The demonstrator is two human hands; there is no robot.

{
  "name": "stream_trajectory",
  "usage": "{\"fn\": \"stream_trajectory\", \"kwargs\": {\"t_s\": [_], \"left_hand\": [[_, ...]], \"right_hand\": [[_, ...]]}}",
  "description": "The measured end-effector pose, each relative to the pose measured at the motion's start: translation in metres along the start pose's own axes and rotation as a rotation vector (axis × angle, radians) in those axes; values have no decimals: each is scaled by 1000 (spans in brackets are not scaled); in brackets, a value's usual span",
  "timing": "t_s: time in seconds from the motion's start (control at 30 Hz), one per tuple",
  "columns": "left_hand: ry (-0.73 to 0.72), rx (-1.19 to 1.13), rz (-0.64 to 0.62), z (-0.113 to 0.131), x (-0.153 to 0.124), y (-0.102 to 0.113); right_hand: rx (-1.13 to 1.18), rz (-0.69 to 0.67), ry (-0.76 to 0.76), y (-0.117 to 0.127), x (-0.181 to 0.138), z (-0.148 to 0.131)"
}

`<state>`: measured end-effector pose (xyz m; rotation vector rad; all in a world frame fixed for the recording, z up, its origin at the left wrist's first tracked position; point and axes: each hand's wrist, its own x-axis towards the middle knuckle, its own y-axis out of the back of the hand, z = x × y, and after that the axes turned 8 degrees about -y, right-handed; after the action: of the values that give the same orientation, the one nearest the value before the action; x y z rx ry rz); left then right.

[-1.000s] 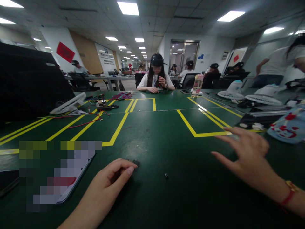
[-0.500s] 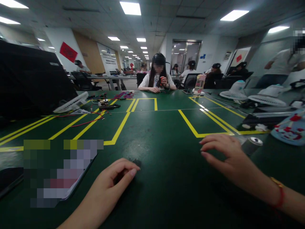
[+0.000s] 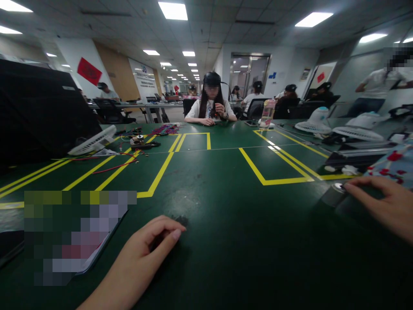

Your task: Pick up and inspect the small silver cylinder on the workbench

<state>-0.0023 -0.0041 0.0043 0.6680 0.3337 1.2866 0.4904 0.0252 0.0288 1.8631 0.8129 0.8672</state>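
My left hand [image 3: 146,252] rests on the green table [image 3: 226,241] at the lower middle. Its fingers are curled down, pinching a small black part [image 3: 181,221] that peeks out at the fingertips. My right hand [image 3: 385,203] lies at the right edge with the fingers stretched out. Its fingertips touch the silver top of a small dark cylinder [image 3: 332,195] lying on the table. Nothing shows inside the right hand.
A blurred flat device [image 3: 77,234] lies by my left hand. Yellow tape boxes [image 3: 274,163] mark the table. Wires and small parts [image 3: 135,144] lie at the far left, white fans [image 3: 314,122] and a patterned cloth [image 3: 392,165] at the right. A person [image 3: 211,103] sits across.
My right hand swept left towards the table's middle, then drew back right to the small cylinder. A tiny black ring seen on the table a second ago is gone. The left hand stayed.
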Motion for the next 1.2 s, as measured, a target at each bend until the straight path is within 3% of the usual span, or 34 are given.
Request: {"fn": "stream_trajectory", "kwargs": {"t_s": [0.27,0.4,0.5,0.67,0.83,0.97,1.07,1.2], "left_hand": [[-2,1,-18,0,-1,0],[-16,3,-18,-1,-1,0],[-22,12,-5,-2,-1,-1],[-3,9,-11,0,-1,-1],[1,15,-17,2,-1,0],[-5,15,-14,3,-2,1],[-2,14,-10,4,-1,1],[7,22,-25,4,1,1]], "right_hand": [[-38,-41,8,0,7,2],[-145,2,104,-3,13,13],[-190,47,75,-6,15,15],[9,-8,-96,-7,13,4],[211,-54,-88,-3,4,-1],[176,-119,-83,-2,-6,-1],[158,-74,-4,-9,-13,-6],[404,-9,295,-25,-39,-38]]}}
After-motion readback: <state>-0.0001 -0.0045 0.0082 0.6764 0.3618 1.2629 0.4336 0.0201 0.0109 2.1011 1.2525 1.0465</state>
